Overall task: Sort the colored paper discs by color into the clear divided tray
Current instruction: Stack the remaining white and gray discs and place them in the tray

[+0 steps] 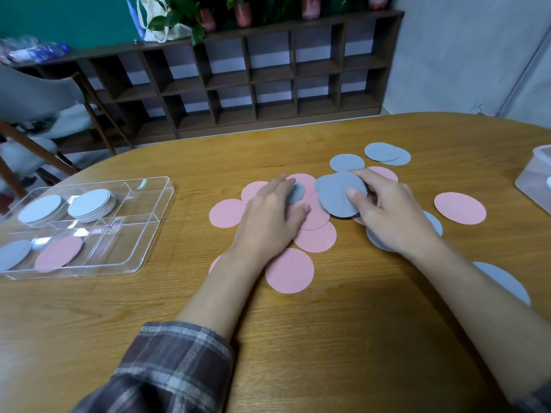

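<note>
Grey disc (338, 201) pinched in right grip (393, 216), thumb on top, likely bound for tray (89, 270) at 9 o'clock; left grip (268, 216) flat, holding nothing, pinning pink discs (317, 217) steady.

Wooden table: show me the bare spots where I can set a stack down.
Bare wood: between the clear divided plastic tray and the pink paper discs, along the far edge of the wooden table behind the grey paper discs, and near you between the forearms. The centre is crowded: the left hand and right hand sit among overlapping discs.
</note>
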